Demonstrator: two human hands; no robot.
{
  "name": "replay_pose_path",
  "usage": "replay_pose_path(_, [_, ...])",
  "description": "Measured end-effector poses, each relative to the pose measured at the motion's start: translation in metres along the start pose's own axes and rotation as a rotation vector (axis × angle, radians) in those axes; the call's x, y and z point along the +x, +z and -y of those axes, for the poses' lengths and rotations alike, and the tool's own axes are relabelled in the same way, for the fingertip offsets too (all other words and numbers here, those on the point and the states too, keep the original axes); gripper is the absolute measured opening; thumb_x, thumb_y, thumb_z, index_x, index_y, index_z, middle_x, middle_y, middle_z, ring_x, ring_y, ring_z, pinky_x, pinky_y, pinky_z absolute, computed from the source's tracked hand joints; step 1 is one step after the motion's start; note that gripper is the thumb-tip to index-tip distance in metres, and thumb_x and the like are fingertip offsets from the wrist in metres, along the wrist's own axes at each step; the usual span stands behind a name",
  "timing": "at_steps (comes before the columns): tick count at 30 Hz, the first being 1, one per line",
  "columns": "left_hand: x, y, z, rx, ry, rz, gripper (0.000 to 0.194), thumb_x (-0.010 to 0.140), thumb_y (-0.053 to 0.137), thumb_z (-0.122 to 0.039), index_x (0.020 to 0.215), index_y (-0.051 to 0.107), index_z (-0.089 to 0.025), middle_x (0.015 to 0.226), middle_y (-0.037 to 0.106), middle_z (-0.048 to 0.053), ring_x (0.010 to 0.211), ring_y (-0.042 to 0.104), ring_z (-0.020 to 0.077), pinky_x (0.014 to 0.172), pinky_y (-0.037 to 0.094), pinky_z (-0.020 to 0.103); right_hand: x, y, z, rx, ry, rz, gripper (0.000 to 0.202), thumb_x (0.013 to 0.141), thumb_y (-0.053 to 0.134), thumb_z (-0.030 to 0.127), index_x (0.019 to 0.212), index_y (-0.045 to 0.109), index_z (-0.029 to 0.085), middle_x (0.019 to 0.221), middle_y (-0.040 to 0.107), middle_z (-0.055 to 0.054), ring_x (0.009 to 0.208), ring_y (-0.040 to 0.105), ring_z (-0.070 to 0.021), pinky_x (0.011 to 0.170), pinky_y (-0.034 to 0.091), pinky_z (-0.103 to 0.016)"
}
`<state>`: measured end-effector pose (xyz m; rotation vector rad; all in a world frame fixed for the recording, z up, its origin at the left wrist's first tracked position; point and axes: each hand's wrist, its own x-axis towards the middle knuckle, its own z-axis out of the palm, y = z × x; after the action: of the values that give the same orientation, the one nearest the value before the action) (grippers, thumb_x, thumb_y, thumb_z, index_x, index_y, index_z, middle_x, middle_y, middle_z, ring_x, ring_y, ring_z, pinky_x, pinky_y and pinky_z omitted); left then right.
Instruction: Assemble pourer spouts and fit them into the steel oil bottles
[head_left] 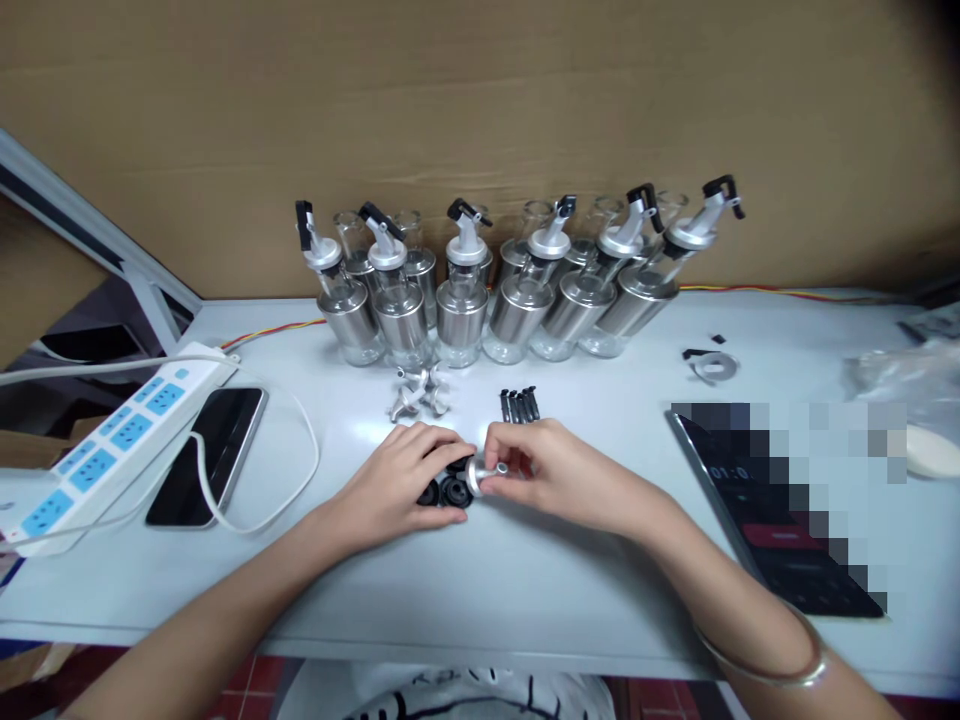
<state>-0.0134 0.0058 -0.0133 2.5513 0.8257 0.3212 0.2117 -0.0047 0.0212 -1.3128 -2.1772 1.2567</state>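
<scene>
silver spout (475, 479) | base left, tip right | round black parts (455, 492) | clustered beside spout

2 rows of bottles (461, 310) stand along the desk's (540, 600) back edge, spouts (411, 400) and levers (519, 406) before them, power strip (112, 450) left, tablet (761, 510) toward the right front corner.

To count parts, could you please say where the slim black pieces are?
In the head view's centre, the slim black pieces lie just beyond the right hand, right of the loose silver spouts.
</scene>
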Motion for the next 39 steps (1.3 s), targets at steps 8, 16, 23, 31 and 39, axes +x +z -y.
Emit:
replay_pose_path(8, [0.000, -0.002, -0.002, 0.047, -0.037, -0.018, 0.059, 0.076, 0.072, -0.042, 0.123, 0.049, -0.016, 0.118, 0.057, 0.012, 0.105, 0.054, 0.0276, 0.087, 0.046, 0.042, -0.002, -0.008, -0.003, -0.015, 0.020, -0.106, 0.010, 0.082, 0.059, 0.025, 0.079, 0.054, 0.018, 0.066, 0.057, 0.002, 0.060, 0.050, -0.0109, 0.058, 0.037, -0.022])
replay_pose_path(16, [-0.001, -0.001, -0.002, 0.082, -0.019, -0.044, 0.064, 0.075, 0.070, -0.053, 0.124, 0.049, -0.017, 0.117, 0.059, 0.011, 0.105, 0.055, 0.0278, 0.086, 0.044, 0.040, 0.001, 0.002, 0.000, -0.037, -0.008, -0.048, 0.006, 0.081, 0.059, 0.019, 0.079, 0.053, 0.018, 0.061, 0.051, 0.005, 0.056, 0.046, -0.0094, 0.057, 0.035, -0.021])
replay_pose_path(23, [-0.009, -0.016, 0.005, -0.064, 0.178, -0.468, 0.052, 0.093, 0.038, -0.052, 0.133, 0.039, -0.018, 0.115, 0.057, 0.013, 0.105, 0.054, 0.0263, 0.088, 0.043, 0.043, -0.002, -0.013, 0.001, -0.058, -0.063, -0.430, 0.012, 0.088, 0.054, 0.027, 0.090, 0.061, 0.017, 0.071, 0.060, -0.001, 0.064, 0.053, -0.0124, 0.061, 0.041, -0.025])
replay_pose_path(31, [-0.007, -0.011, -0.001, 0.076, 0.167, -0.616, 0.047, 0.087, 0.055, -0.011, 0.130, 0.039, -0.022, 0.108, 0.061, 0.009, 0.102, 0.056, 0.0210, 0.087, 0.048, 0.038, -0.004, -0.009, 0.002, 0.180, -0.121, -0.419, 0.024, 0.090, 0.052, 0.028, 0.111, 0.059, 0.018, 0.069, 0.063, 0.000, 0.060, 0.058, -0.0121, 0.056, 0.043, -0.024])
replay_pose_path(39, [-0.007, -0.006, -0.007, 0.114, 0.167, -0.530, 0.044, 0.089, 0.060, -0.025, 0.130, 0.042, -0.021, 0.110, 0.063, 0.008, 0.104, 0.057, 0.0213, 0.090, 0.045, 0.036, -0.002, 0.001, 0.007, 0.125, -0.203, -0.346, 0.020, 0.091, 0.051, 0.025, 0.103, 0.066, 0.019, 0.085, 0.072, -0.004, 0.069, 0.063, -0.0121, 0.063, 0.047, -0.023])
